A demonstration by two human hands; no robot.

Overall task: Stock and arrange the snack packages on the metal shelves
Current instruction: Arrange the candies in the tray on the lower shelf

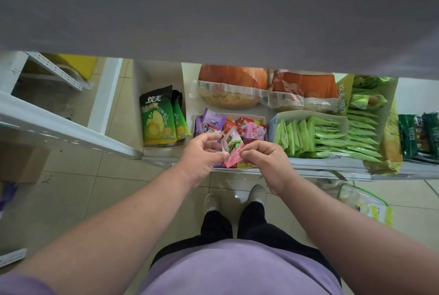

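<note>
Head view shows two small snack sachets, a pink one (231, 160) and a white-and-green one (231, 142), pinched between both hands just above the white tray of mixed sweets (261, 117) on the metal shelf (327, 164). Sorting loose sachets into the tray looks to be the step; next they need laying down flat among the others. Left hand (202, 154) and right hand (266, 161) meet close together, fingers curled, forearms stretched forward.
</note>
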